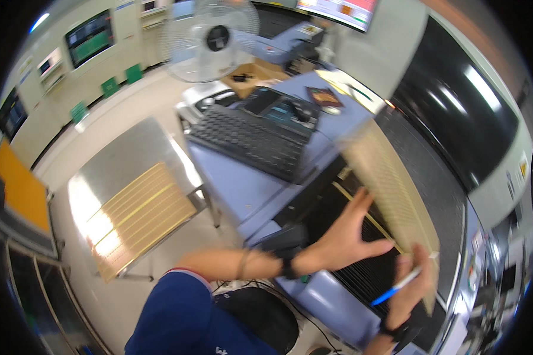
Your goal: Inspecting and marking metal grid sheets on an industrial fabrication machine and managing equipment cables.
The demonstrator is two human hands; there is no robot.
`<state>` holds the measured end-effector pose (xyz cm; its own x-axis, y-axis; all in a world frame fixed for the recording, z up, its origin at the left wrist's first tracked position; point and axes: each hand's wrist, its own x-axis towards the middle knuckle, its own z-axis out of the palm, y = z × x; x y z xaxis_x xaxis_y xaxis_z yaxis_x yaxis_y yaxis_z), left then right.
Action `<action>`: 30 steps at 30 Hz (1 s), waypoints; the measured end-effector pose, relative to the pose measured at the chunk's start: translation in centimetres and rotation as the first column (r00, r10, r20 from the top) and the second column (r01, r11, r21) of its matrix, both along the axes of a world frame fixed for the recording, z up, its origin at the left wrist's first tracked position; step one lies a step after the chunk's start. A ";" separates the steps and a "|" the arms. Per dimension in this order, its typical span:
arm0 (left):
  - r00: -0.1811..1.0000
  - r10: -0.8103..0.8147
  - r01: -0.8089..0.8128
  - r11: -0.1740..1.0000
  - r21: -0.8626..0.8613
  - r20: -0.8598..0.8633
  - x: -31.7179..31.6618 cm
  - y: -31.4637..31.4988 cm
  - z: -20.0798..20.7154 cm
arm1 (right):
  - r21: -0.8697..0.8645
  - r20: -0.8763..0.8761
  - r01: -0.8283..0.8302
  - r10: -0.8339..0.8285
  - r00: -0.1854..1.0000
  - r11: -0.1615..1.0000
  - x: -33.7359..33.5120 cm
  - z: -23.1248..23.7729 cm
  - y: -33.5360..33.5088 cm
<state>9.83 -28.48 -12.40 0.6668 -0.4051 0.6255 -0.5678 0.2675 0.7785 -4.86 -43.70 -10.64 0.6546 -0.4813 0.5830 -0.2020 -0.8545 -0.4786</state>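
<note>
A long, thin gold-beige panel (pixel 397 195), smeared by motion, stands tilted over the dark slotted rack (pixel 361 278) in front of me. My left hand (pixel 349 236) is open beside the panel's left face, thumb and fingers spread. Whether its fingertips touch the panel I cannot tell. At the panel's near end my right hand (pixel 413 284) has its fingers bent, with a blue-and-white pen (pixel 394 288) held across them. Those fingers overlap the panel's edge; whether they grip it as well is unclear. Each wrist wears a black band.
Left of me, a metal table (pixel 130 148) bears a gold striped panel (pixel 145 207). A black keyboard (pixel 249 139) lies on the blue bench (pixel 219 177), with a white fan (pixel 216 41) behind it. A machine with a dark window (pixel 456 100) rises at right. Cables hang below the bench.
</note>
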 end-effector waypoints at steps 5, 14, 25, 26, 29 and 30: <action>0.945 0.052 -0.069 0.997 -0.040 -0.323 -2.6 9.6 -4.8 | 0.292 0.280 -0.195 0.111 0.953 0.936 -7.7 -1.2 5.8; 0.917 0.249 -0.241 0.968 0.063 -0.312 -0.9 14.2 -10.1 | 0.769 0.207 -0.066 -0.150 0.967 0.636 -13.7 -6.9 -3.2; 0.900 0.352 -0.331 0.936 0.123 -0.257 0.6 15.4 -10.0 | 0.556 0.081 0.081 -0.151 0.985 0.827 -13.8 -6.2 -2.0; 0.899 0.369 -0.344 0.928 0.142 -0.234 0.7 15.5 -10.1 | 0.562 0.080 0.085 -0.156 0.984 0.823 -13.9 -6.3 -2.1; 0.900 0.386 -0.356 0.919 0.172 -0.201 0.7 15.4 -9.4 | 0.551 0.094 0.034 -0.102 0.990 0.833 -13.9 -6.2 -2.0; 0.900 0.391 -0.360 0.916 0.179 -0.190 0.6 15.4 -9.3 | 0.564 0.090 0.053 -0.126 0.988 0.824 -13.7 -6.2 -2.0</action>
